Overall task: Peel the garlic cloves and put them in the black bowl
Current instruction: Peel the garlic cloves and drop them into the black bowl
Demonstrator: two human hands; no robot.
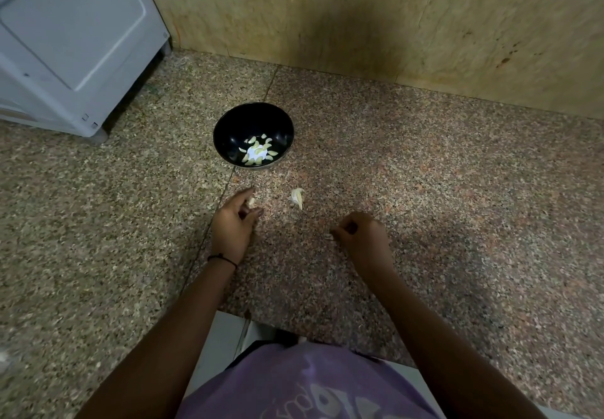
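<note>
Okay, nearest you: purple shirt [294, 386] at the bottom edge, both bare forearms reaching out over the speckled granite counter [425, 190]. A black band [222, 258] sits on your left wrist.

Your right hand [362, 235] is low over the counter, fingers curled in, thumb and forefinger pinching a pale scrap [327, 236]. It's too small to tell whether it's skin or a bit of clove.

Your left hand [233, 222] is slightly further out, fingers curled, fingertips pinching a garlic clove [251, 202]. Can't tell if that one is peeled.

Just beyond and between the hands, a loose unpeeled clove [297, 197] lies on the counter, apart from both hands and near the held one.

Further out, the black bowl [228, 124] stands upright on the counter, straight beyond your left hand, over a seam in the stone. About a dozen peeled cloves [258, 150] lie scattered on its bottom.

Far back: beige tiled wall [327, 10], darkened behind the bowl. A white appliance [72, 43] stands at the far left corner, well apart from the bowl.
</note>
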